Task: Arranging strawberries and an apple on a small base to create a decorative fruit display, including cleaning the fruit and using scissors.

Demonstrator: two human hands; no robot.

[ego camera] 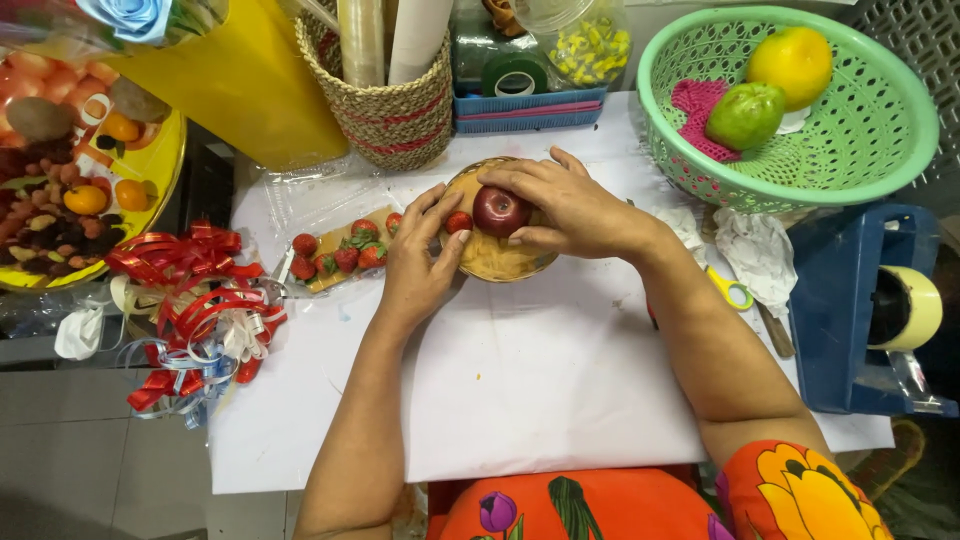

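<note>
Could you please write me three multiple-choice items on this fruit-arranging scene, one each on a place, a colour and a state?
1. Where does the red apple sit?
A. in the small woven basket
B. in the green colander
C. on the ribbons

2. What colour is the perforated basket at upper right?
A. blue
B. green
C. yellow

3. What is the left hand doing?
A. lying flat on the table
B. holding scissors
C. placing a strawberry by the apple

Answers: 1 A, the apple rests in it under the right hand; 2 B, its rim is mint green; 3 C, fingertips pinch the berry.
</note>
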